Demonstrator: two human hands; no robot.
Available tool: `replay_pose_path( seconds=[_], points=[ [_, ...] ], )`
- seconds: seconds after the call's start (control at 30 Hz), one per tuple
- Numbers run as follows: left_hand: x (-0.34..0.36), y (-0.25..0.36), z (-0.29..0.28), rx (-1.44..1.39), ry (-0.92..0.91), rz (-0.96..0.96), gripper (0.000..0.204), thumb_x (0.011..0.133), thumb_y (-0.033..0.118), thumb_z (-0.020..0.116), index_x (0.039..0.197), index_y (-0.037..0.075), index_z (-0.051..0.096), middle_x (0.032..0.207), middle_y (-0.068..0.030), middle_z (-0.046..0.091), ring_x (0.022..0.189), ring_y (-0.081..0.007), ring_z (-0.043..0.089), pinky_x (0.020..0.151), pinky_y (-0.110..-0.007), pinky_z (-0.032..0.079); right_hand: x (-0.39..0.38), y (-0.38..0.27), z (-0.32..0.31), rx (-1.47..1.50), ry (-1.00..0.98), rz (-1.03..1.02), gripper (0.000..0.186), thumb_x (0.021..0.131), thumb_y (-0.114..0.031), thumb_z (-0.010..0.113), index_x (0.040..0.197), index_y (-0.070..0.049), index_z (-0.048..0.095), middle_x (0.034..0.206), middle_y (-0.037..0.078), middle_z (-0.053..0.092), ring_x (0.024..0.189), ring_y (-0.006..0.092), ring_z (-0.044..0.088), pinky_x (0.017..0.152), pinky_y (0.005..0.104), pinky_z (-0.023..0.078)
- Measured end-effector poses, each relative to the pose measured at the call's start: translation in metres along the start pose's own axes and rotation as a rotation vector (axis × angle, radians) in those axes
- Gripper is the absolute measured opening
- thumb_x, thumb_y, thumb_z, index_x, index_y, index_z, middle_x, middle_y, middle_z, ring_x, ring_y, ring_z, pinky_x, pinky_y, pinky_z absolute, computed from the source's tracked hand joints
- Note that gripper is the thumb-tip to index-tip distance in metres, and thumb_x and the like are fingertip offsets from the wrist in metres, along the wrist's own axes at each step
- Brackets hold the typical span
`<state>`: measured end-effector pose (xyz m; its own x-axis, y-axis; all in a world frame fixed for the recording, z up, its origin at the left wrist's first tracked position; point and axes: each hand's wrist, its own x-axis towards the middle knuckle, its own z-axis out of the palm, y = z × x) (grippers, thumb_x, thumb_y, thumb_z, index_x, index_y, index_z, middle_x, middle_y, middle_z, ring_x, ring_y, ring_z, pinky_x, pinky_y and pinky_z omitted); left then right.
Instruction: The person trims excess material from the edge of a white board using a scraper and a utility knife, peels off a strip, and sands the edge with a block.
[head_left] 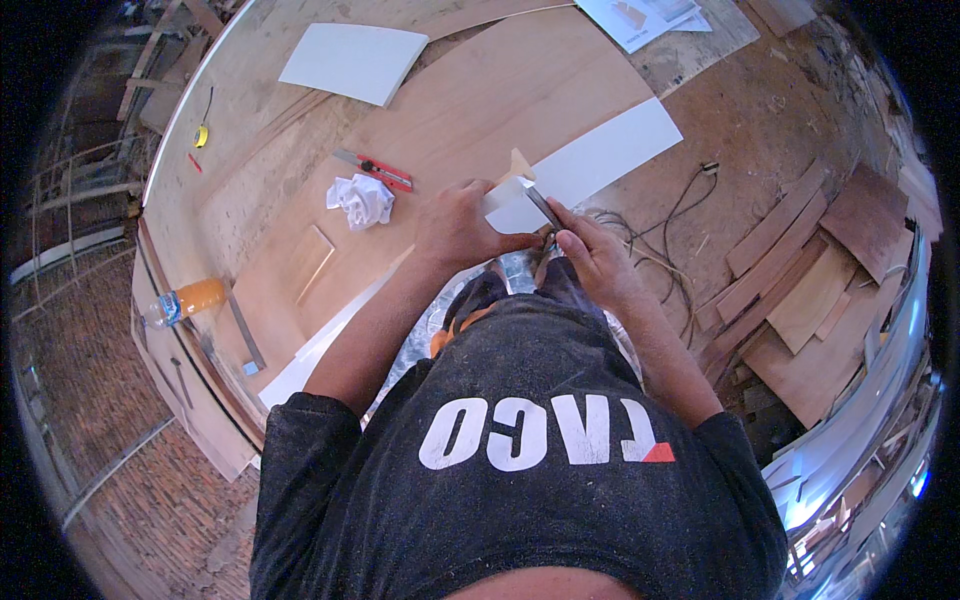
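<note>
My left hand (pixel 458 225) is closed at the near edge of the work board, its fingers and thumb curled round a small pale piece (pixel 497 197). Facing it, my right hand (pixel 597 255) grips a narrow grey metal tool (pixel 543 206), slanted up and left, its tip close to the pale piece. The tool's exact kind does not show. Just beyond the tip is a small beige pointed piece (pixel 517 166). Behind both hands a long white strip (pixel 620 155) lies along the board. To the left are a red utility knife (pixel 385 173) and crumpled white paper (pixel 361 202).
A large brown plywood sheet (pixel 470 85) covers the work surface. On it lie a white panel (pixel 350 60) and printed sheets (pixel 635 20). Leftward are a yellow tape measure (pixel 201 136) and an orange drink bottle (pixel 195 300). Cable (pixel 668 225) and wood offcuts (pixel 780 260) lie right.
</note>
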<state>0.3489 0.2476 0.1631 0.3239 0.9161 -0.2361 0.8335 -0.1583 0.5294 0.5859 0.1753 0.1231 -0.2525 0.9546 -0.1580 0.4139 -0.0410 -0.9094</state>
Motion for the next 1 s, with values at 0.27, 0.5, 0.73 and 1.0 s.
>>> replay_pose_path(
  seconds=[0.27,0.5,0.73,1.0],
  points=[
    [0.002,-0.002,0.007,0.041,-0.001,-0.031,0.087,0.062,0.068,0.091,0.116,0.003,0.076,0.105,-0.0176,0.077,0.097,-0.0352,0.076,0.085,-0.047,0.061,0.003,-0.008,0.001,-0.026,0.015,0.044,0.057,0.112,-0.044,0.05,0.155,-0.006,0.054,0.121,0.027,0.067,0.114,0.0405,0.066,0.101,0.0453,0.05],
    [-0.002,0.0,0.026,0.125,-0.01,-0.035,0.093,0.061,0.077,0.087,0.119,0.005,0.075,0.109,-0.0158,0.076,0.098,-0.0333,0.076,0.087,-0.047,0.061,0.014,-0.018,-0.012,0.021,0.062,0.218,0.057,0.113,-0.045,0.048,0.153,-0.006,0.056,0.134,0.025,0.07,0.124,0.0354,0.067,0.107,0.0415,0.048],
    [0.001,-0.002,0.021,0.05,-0.055,-0.046,0.092,0.062,0.066,0.094,0.125,0.003,0.074,0.117,-0.0193,0.074,0.11,-0.0376,0.072,0.096,-0.049,0.057,-0.017,0.0,-0.013,-0.042,0.059,0.036,0.054,0.111,-0.044,0.051,0.154,-0.01,0.056,0.134,0.028,0.068,0.127,0.0424,0.065,0.108,0.0462,0.05],
    [0.0,-0.001,0.033,0.151,0.005,0.033,0.088,0.064,0.071,0.089,0.123,0.008,0.074,0.108,-0.0127,0.076,0.1,-0.0326,0.076,0.085,-0.047,0.06,-0.017,-0.013,0.001,-0.032,0.085,0.067,0.054,0.111,-0.042,0.052,0.149,-0.005,0.059,0.131,0.029,0.069,0.124,0.0453,0.065,0.106,0.0477,0.051]
  ],
)
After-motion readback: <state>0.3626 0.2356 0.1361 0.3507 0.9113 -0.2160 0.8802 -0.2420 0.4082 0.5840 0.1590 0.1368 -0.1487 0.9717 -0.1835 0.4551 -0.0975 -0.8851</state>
